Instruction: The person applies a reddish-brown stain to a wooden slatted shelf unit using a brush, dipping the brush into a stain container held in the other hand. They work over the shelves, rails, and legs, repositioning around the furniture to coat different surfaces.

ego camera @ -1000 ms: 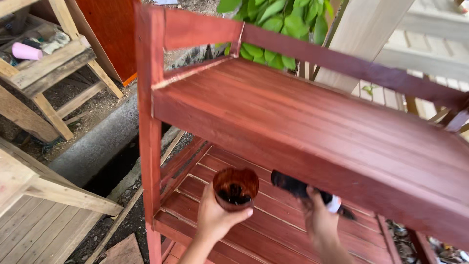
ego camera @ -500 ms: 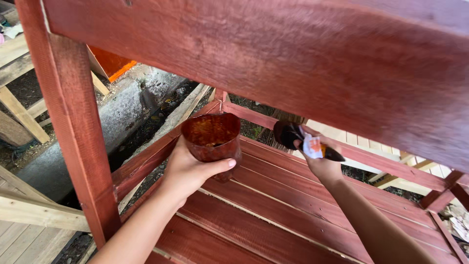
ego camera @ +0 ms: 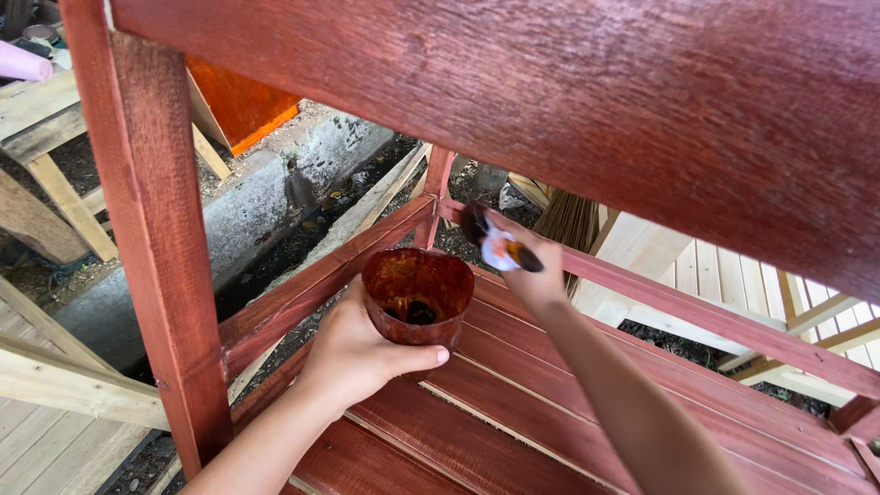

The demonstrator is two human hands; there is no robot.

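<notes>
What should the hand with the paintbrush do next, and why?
Probably stroke the brush along the back rail. The right hand holds the small dark-bristled paintbrush up by the red-stained wooden rail, away from the stain-smeared brown cup that the left hand holds over the lower slatted shelf.

The slatted wooden shelf [ego camera: 587, 385] is stained dark red-brown. The stained plastic cup [ego camera: 418, 298] is rusty brown with dark liquid inside. The small paintbrush [ego camera: 500, 243] has dark bristles, a white band and an orange handle.
</notes>
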